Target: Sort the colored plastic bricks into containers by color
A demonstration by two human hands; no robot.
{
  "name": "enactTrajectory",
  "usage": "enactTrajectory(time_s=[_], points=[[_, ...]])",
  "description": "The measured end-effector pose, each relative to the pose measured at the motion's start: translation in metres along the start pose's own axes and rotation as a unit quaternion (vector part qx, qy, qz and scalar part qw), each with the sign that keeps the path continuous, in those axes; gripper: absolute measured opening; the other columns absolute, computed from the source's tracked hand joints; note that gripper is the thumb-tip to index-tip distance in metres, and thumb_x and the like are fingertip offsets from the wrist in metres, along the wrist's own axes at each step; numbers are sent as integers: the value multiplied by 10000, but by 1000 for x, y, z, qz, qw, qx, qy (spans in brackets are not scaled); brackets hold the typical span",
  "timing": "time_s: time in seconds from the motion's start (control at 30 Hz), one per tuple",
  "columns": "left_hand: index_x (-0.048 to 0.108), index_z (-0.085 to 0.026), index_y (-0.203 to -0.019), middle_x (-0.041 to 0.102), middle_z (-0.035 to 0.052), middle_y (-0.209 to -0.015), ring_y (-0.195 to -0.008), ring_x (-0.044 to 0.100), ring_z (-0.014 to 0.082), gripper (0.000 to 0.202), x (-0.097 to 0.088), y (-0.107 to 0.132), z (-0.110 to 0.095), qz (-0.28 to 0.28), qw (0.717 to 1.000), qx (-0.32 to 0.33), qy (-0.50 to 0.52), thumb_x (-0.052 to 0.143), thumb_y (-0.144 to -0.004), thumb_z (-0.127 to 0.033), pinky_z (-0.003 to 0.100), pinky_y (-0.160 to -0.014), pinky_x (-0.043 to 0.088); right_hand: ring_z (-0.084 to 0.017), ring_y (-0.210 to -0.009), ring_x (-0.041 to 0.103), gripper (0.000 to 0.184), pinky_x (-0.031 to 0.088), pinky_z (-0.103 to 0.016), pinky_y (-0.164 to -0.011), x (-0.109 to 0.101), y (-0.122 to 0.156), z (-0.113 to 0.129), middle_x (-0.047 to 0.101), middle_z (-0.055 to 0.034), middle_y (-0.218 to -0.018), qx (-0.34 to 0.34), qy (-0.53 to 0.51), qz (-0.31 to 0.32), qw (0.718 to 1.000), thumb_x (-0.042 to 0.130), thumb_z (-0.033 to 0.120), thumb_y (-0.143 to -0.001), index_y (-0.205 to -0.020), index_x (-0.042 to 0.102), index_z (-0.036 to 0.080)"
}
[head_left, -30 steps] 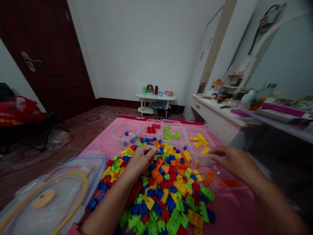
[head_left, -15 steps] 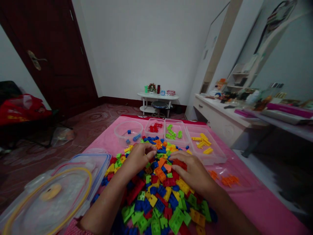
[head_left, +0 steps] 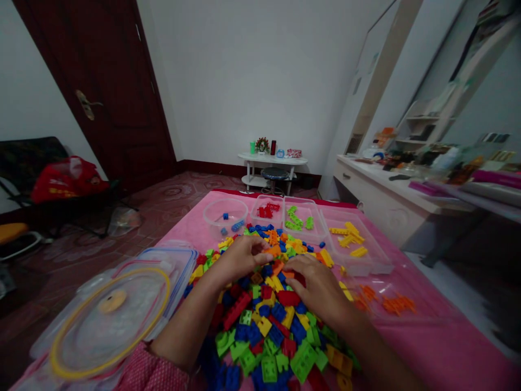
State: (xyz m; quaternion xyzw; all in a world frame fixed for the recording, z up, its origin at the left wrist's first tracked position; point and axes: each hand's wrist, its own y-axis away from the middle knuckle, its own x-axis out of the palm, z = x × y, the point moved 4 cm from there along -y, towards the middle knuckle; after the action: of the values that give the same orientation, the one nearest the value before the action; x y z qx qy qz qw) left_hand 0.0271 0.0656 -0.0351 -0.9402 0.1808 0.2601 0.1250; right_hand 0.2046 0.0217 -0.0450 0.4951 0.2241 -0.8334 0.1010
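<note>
A heap of mixed plastic building blocks [head_left: 264, 326] in red, blue, green, yellow and orange covers the middle of the pink-topped table. My left hand [head_left: 242, 258] is over the far part of the heap, thumb and fingers closed on an orange building block [head_left: 273, 250]. To its right, my right hand [head_left: 315, 279] rests low over the heap, palm down. Its thumb and fingers are apart, beside small orange pieces [head_left: 278, 267] among the blocks. The undersides of its fingers are hidden.
Behind the heap stand a round tub [head_left: 224, 202] with blue pieces and clear boxes with red, green [head_left: 301, 202] and yellow pieces [head_left: 376, 255]. Orange pieces [head_left: 398, 304] lie in a clear tray at right. Stacked lids [head_left: 109, 320] lie at left.
The view has turned slightly left. A larger orange block has left the heap between my hands, and an orange block now shows at my left fingertips. My right hand stays nearly in place.
</note>
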Motion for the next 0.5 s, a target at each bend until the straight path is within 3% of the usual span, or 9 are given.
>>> enactTrajectory(time_s=[0.2, 0.33, 0.43, 0.5], points=[[638, -124, -750, 563, -8, -601, -554, 505, 109, 339, 5, -8, 10, -68, 994, -6, 82, 502, -801, -431, 209, -532, 369, -202, -929, 583, 227, 418, -306, -828, 3, 0, -1, 675, -37, -950, 18, 22, -15, 999, 553, 201, -762, -946, 681, 236], [669, -116, -840, 613, 8, -655, -571, 521, 112, 359, 8, -12, 7, -111, 989, 9, 100, 509, -798, -435, 210, -533, 385, -178, -774, 597, 250, 441, -288, -730, -2, 1, -7, 672, -38, -853, 57, -9, -74, 996, 553, 216, -722, -942, 672, 208], [683, -105, -898, 668, 40, -732, -647, 571, 138, 342, 10, -13, 2, -147, 984, 33, 96, 556, -772, -396, 229, -590, 434, -169, -677, 576, 278, 447, -291, -658, -9, 3, -15, 648, -33, -752, 103, -118, -138, 978, 572, 262, -704, -951, 664, 175], [688, -106, -926, 688, 55, -787, -698, 595, 153, 326, 14, -13, -3, -157, 983, 51, 79, 589, -750, -361, 246, -635, 458, -170, -705, 582, 308, 461, -288, -644, -11, 4, -20, 653, -46, -804, 133, -263, -171, 940, 598, 302, -692, -960, 650, 159]])
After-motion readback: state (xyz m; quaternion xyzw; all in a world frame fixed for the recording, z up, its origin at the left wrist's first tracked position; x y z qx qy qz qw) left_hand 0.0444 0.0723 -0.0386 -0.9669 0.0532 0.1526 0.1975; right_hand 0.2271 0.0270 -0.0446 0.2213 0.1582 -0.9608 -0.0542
